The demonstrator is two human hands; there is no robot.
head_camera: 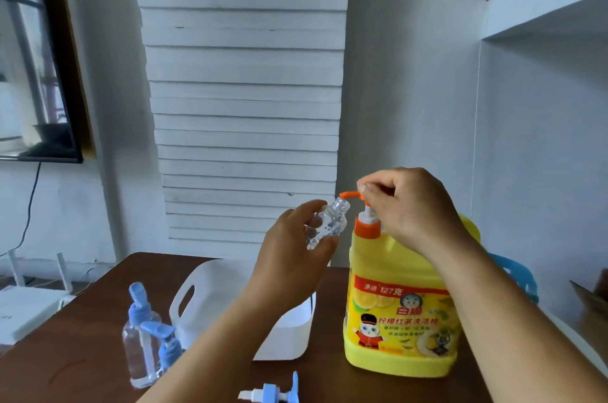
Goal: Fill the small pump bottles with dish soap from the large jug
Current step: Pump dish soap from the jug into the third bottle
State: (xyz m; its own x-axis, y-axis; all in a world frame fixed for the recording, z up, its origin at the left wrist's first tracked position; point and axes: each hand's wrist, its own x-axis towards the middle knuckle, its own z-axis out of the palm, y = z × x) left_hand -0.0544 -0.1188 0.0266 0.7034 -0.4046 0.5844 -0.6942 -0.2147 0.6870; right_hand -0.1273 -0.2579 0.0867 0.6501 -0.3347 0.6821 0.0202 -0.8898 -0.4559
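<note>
A large yellow dish soap jug [399,314] with an orange pump head [351,195] stands on the brown table [82,353] at the right. My left hand [292,251] grips a small clear bottle [329,225] without a cap, tilted, its open neck just under the orange spout. My right hand [411,208] rests on top of the pump head, fingers curled over it. Two small clear bottles with blue pumps [139,337] stand at the left. A loose blue pump cap [273,391] lies at the front edge.
A white plastic basket [204,297] with a handle slot stands mid-table behind my left arm. A blue object [516,274] shows behind the jug at the right. A white router [29,304] sits left of the table, below a wall screen.
</note>
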